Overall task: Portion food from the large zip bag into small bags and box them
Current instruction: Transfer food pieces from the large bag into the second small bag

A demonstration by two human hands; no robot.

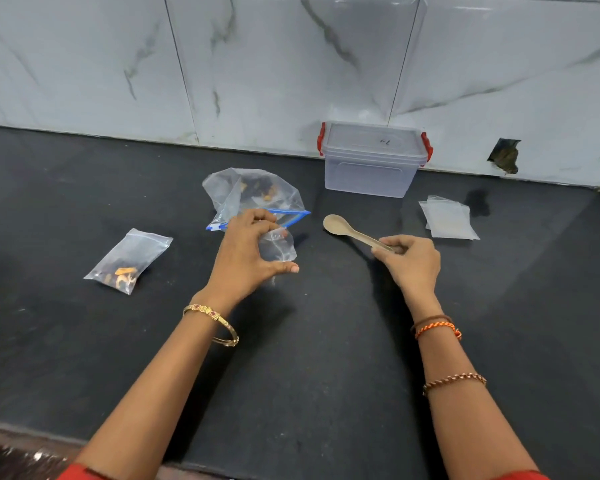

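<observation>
While the left hand [248, 251] pinches a small clear bag [278, 247] between curled fingers and thumb just above the dark desk [326, 358], the right hand [411, 261] grips the handle of a pale wooden spoon [347, 230], whose bowl points away toward the wall and lies low over the desk. The small bag in the left hand looks empty, though its contents are hard to make out through the crumpled plastic.

Just behind the left hand lies the large zip bag [257, 195], crumpled, with a blue zip strip along its near edge and a few dark and orange pieces of food inside. Well apart to the left, a filled small bag [127, 261] lies flat on the desk, its dark and orange food gathered at the near end. To the right of the spoon, a small stack of empty bags [447, 218] rests flat on the desk.

Against the marble-patterned wall tiles [257, 64] stands a translucent plastic box [373, 159] with its lid on and a red clip at each end; it sits behind the spoon and between the large zip bag and the stack of bags. A gold bangle [212, 322] circles the left wrist, and orange thread bands [435, 327] and a copper chain bracelet [454, 381] circle the right forearm. Red sleeves [80, 472] show at the bottom edge.
</observation>
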